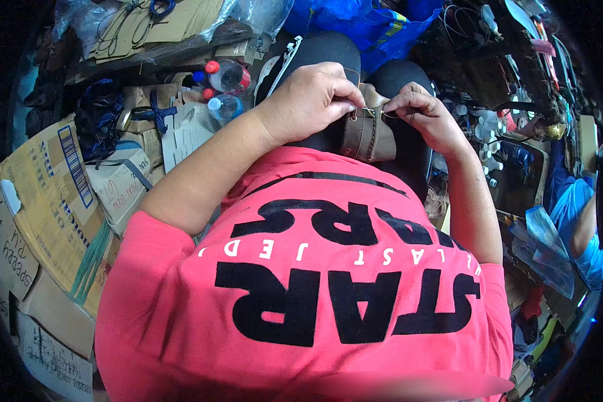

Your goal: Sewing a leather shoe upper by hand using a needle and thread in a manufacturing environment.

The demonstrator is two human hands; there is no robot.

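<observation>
A thin thread (363, 107) is pinched by the fingers of both the left hand (315, 100) and the right hand (425, 117) above a brown shoe (368, 134) resting on the lap. The thread is best kept taut and the shoe steadied against the thighs.

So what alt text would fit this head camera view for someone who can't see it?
Seen from above, a seated person's left hand and right hand pinch a thin thread at a brown shoe resting on their lap. Cardboard boxes and plastic bottles crowd the left.
</observation>
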